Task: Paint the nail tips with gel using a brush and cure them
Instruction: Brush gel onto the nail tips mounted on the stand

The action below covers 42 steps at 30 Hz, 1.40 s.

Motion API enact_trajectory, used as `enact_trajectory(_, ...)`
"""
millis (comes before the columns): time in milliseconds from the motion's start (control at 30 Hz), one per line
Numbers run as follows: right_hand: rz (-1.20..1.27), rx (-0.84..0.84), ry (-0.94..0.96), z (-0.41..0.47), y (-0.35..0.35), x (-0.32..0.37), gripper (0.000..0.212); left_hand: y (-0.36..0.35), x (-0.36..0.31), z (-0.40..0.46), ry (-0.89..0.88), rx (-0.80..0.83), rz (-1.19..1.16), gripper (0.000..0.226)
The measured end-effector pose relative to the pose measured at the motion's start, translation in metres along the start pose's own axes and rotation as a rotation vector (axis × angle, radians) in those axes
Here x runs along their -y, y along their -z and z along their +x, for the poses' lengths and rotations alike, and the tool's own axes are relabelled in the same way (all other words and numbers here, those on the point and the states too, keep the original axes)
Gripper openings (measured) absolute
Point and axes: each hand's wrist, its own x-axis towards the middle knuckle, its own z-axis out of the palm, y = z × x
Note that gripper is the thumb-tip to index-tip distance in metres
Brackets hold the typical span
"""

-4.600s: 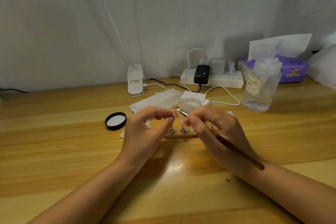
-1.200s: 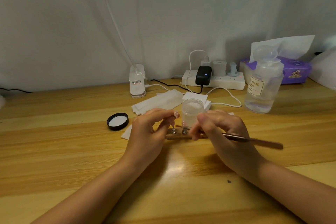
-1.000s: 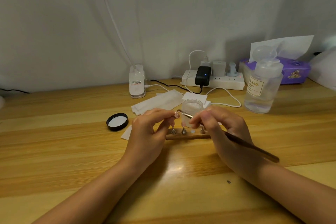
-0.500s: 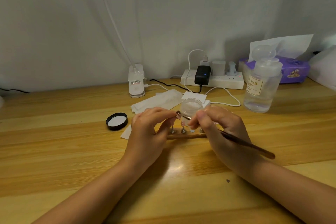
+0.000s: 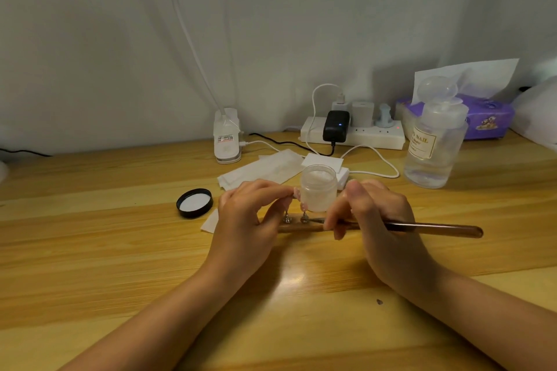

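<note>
My left hand [image 5: 244,220] pinches a small nail tip [image 5: 297,191] on its stand between thumb and forefinger, just left of the open gel jar [image 5: 318,191]. My right hand [image 5: 376,220] grips a brown-handled brush [image 5: 434,229], which lies nearly level with its metal end pointing left, low beside another nail tip [image 5: 304,207]. Metal-based stands sit on a wooden holder bar [image 5: 298,227] between my hands. The brush's bristles are too small to make out.
The jar's black lid [image 5: 194,203] lies upturned at the left. White wipes [image 5: 262,170] lie behind the jar, with a white clip lamp base [image 5: 226,141], a power strip [image 5: 352,135], a clear liquid bottle [image 5: 432,147] and a purple tissue pack [image 5: 485,117] further back.
My right hand has lowered the brush from the held nail tip down to the holder; the handle has swung to nearly level. My left hand has stayed in place.
</note>
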Motion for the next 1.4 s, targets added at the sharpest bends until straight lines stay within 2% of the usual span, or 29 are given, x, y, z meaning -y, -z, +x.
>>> enact_trajectory(167, -0.126, 0.003, 0.054, 0.0053, -0.0017, 0.0015, 0.028, -0.0001, -0.0009, -0.0004, -0.01, -0.007, -0.008, 0.025)
enact_trajectory(333, -0.091, -0.014, 0.092, 0.0031, -0.0007, 0.0006, 0.035, -0.0001, -0.0008, 0.0002, -0.014, -0.001, -0.003, 0.024)
enact_trajectory(467, -0.117, -0.016, 0.081, 0.0066, -0.0016, 0.0031, 0.024, -0.0004, -0.002, -0.0002, 0.004, -0.005, -0.006, 0.023)
enact_trajectory(667, -0.11, 0.011, 0.135, 0.0018, -0.0006, -0.0012, 0.042, -0.0001, -0.0019, -0.0008, -0.001, -0.013, -0.018, 0.022)
enact_trajectory(867, -0.154, -0.018, 0.108, 0.0055, -0.0026, -0.0002, 0.029, -0.0004, -0.0026, -0.001, 0.004, -0.015, -0.019, 0.024)
enact_trajectory(1067, -0.091, -0.03, 0.118, 0.0025, 0.0001, -0.0004, 0.035, 0.0001, -0.0013, -0.0007, 0.007, -0.008, -0.034, 0.025)
enact_trajectory(1233, -0.172, -0.016, 0.109, 0.0061, -0.0022, 0.0008, 0.029, 0.0002, -0.0026, -0.0008, 0.008, -0.014, -0.047, 0.03)
enact_trajectory(1400, -0.086, -0.053, 0.123, 0.0027, 0.0013, 0.0003, 0.036, 0.0004, -0.0026, -0.0003, 0.0, -0.017, -0.039, 0.035)
